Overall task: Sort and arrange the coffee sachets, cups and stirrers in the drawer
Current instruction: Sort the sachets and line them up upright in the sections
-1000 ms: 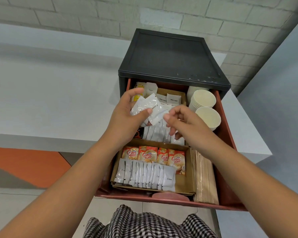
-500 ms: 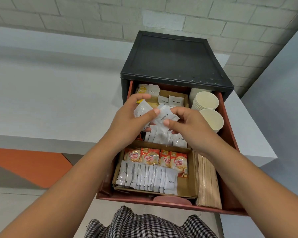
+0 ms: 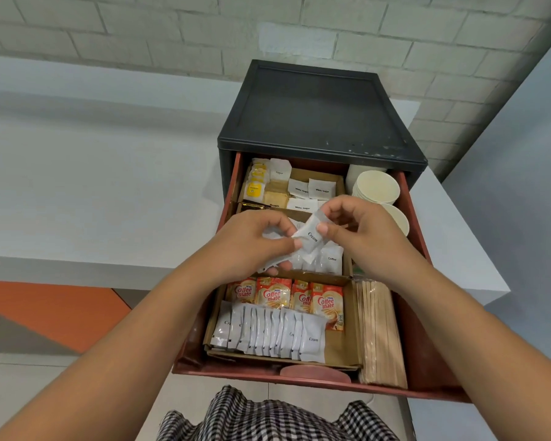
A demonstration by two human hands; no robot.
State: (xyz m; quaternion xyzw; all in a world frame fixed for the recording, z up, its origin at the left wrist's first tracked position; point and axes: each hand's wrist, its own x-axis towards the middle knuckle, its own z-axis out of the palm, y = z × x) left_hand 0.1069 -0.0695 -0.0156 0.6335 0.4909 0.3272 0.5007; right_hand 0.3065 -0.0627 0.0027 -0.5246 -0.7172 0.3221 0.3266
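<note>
The red drawer point(image 3: 411, 281) is pulled out of a black cabinet point(image 3: 315, 109). Over its middle compartment, my left hand point(image 3: 252, 243) grips a bunch of white sachets. My right hand point(image 3: 360, 230) pinches one white sachet marked Cream point(image 3: 310, 237) that also touches the left fingers. Below them stand white Coffee sachets point(image 3: 330, 261). The front cardboard tray holds Coffee mate sachets point(image 3: 272, 292) and a row of white Cream sachets point(image 3: 271, 335). Wooden stirrers point(image 3: 379, 332) lie along the right side. Paper cups point(image 3: 377, 186) are stacked at the back right.
Sugar and yellow honey sachets point(image 3: 256, 183) fill the back tray. A white counter point(image 3: 93, 186) stretches to the left of the cabinet, with a brick wall point(image 3: 172, 33) behind. My checkered clothing point(image 3: 268, 418) shows below the drawer's front edge.
Both hands have dropped lower toward the middle compartment. The fanned sachets in the left hand are now bunched, and the right hand has closed on one Cream sachet.
</note>
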